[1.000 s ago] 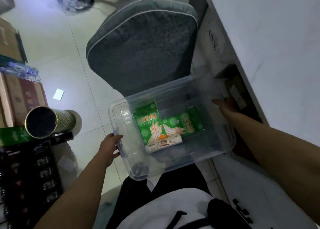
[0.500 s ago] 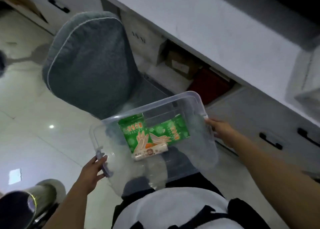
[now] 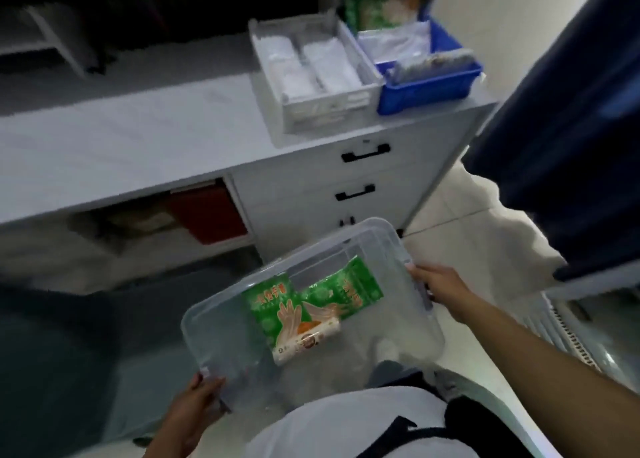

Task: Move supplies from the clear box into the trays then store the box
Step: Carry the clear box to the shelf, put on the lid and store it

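Observation:
I hold the clear box (image 3: pixel 221 333) in front of my body, level, below the counter edge. My left hand (image 3: pixel 194 412) grips its near-left end handle and my right hand (image 3: pixel 440 286) grips the right end handle. Inside lie two green packs of gloves (image 3: pixel 287 312), overlapping, with a hand picture on the front one. On the counter's right end stand a grey tray (image 3: pixel 325 108) with white packets and a blue tray (image 3: pixel 429 89) with clear and white bags.
The white counter (image 3: pixel 121 135) runs left to right above drawers with black handles (image 3: pixel 365 153). An open shelf below holds a red box (image 3: pixel 207 215). A dark blue curtain (image 3: pixel 568 111) hangs at the right. A grey chair (image 3: pixel 52 353) is at my left.
My view has swung from the floor and chair to the counter, so the trays now show. The box stays in both hands with the green packs inside.

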